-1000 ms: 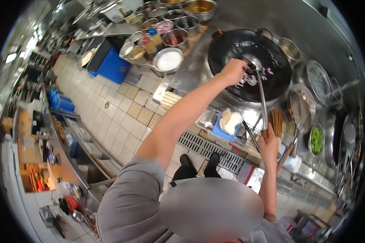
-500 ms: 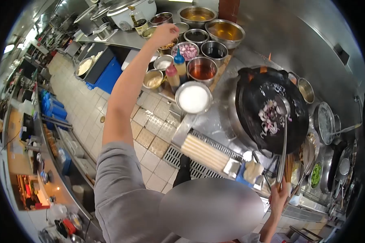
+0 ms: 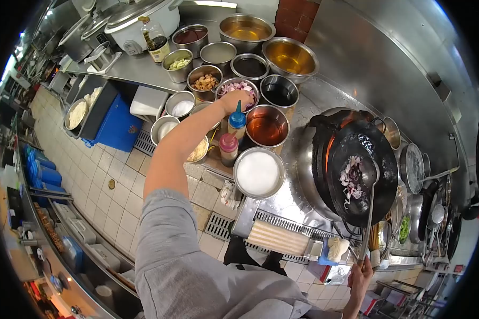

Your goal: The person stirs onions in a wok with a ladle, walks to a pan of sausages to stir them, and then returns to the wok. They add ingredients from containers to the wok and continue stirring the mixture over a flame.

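Note:
My left hand reaches into a steel bowl of chopped red onion among the ingredient bowls, fingers bunched on the pieces. My right hand grips the end of a long ladle whose bowl rests in the black wok. Red onion pieces lie in the wok, with flame glowing along its left rim.
Steel bowls of sauces, oil and a white powder crowd the counter, with two squeeze bottles between them. A rice cooker stands far left. More pans and a bowl of greens sit right of the wok. Tiled floor lies below.
My left hand came away from the wok, swung left over the bowls, and now dips into the red onion bowl. The right hand keeps hold of the ladle in the wok.

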Demonstrator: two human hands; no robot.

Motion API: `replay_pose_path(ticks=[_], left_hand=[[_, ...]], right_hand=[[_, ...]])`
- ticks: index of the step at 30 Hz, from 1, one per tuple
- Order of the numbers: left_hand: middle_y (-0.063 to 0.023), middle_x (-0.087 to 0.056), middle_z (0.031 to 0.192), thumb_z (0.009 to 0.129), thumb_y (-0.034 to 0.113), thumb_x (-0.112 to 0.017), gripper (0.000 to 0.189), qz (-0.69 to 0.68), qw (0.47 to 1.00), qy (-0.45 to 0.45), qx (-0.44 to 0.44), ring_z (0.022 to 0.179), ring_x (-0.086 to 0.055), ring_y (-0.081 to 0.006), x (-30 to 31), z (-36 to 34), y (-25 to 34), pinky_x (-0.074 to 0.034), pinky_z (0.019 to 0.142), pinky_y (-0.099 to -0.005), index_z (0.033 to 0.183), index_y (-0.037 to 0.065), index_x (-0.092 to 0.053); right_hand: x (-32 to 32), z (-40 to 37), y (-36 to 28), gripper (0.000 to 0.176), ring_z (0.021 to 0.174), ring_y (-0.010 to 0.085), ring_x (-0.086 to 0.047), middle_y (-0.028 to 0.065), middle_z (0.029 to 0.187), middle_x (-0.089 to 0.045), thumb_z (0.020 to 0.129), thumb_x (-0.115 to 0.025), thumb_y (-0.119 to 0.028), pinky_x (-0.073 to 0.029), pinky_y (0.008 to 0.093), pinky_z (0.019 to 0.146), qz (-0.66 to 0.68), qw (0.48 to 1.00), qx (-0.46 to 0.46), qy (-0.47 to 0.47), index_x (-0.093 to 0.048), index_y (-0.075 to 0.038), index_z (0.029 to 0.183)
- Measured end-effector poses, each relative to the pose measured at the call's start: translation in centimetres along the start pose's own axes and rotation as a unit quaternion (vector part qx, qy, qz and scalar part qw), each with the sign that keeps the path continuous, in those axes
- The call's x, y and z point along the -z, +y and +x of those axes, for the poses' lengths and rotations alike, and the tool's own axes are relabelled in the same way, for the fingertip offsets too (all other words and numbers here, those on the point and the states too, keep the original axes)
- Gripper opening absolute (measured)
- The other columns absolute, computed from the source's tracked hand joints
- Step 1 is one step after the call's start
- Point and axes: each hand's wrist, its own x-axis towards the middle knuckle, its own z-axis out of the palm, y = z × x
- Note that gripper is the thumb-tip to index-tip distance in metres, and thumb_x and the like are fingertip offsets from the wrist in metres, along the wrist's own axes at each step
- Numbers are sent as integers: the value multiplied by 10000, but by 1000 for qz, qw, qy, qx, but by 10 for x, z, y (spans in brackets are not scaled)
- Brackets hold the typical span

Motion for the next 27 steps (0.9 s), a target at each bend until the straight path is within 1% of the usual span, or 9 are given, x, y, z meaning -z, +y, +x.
replay_pose_path(ticks=[4,7,8,13,14,16,17,22,27], left_hand=[[-194,-677,823,667,112,-663,312,-68,991,110,19,786,-666,-339,6,-16,-5,-526,743,-420,973,86,-718],[-198,-680,842,682,161,-725,347,-233,932,192,199,772,-667,-307,23,-30,7,-530,712,-372,1015,64,-717],[-150,-697,843,700,212,-768,384,-246,917,177,260,709,-659,-220,29,-30,2,-525,684,-321,1046,54,-715],[-29,-696,768,740,177,-755,280,-363,852,251,281,659,-593,-90,46,-23,-24,-493,630,-263,1004,86,-737],[-31,-692,743,762,153,-736,240,-289,881,221,303,677,-604,-91,78,-21,-2,-490,636,-250,984,64,-737],[-51,-702,822,828,93,-679,212,-394,837,261,276,716,-648,-107,107,-6,23,-519,665,-254,1023,13,-705],[-71,-700,874,828,52,-681,248,-484,789,261,274,732,-660,-126,125,7,46,-537,690,-238,1070,-1,-683],[-83,-692,988,823,109,-718,293,-499,825,191,184,835,-667,-126,155,59,216,-558,753,-238,1080,-23,-671],[-70,-701,768,812,218,-745,259,-424,878,67,214,666,-666,-111,29,103,450,-526,618,-239,963,10,-726]], right_hand=[[-7,7,-1,492,336,55,-380,-10,586,-474,858,-534,-3,-290,216,281,16,1000,9,11,-423,42,1335],[-6,12,-1,441,343,50,-391,-18,583,-470,860,-530,-15,-305,211,288,6,1000,8,17,-480,19,1297],[-2,16,3,443,345,50,-392,-19,585,-470,862,-528,-19,-307,211,288,-4,1000,6,19,-478,18,1301],[19,28,22,616,384,52,-412,-9,610,-495,851,-538,-16,-308,212,321,22,999,23,-4,-322,64,1423],[19,24,15,615,385,48,-405,-14,598,-487,853,-536,-21,-304,213,323,16,1000,17,-8,-323,66,1423],[25,10,-2,610,383,48,-398,-21,572,-474,857,-537,-34,-297,221,324,3,1000,-4,-20,-329,68,1421],[32,5,-7,607,380,52,-398,-23,558,-468,860,-539,-43,-294,227,323,-5,999,-11,-33,-333,68,1419],[92,18,15,571,372,72,-404,-17,569,-481,852,-564,-63,-269,240,321,88,989,-55,-107,-400,30,1391],[139,81,46,567,544,99,-461,23,635,-522,823,-582,-57,-373,226,499,-28,985,129,-110,-433,67,1356]])
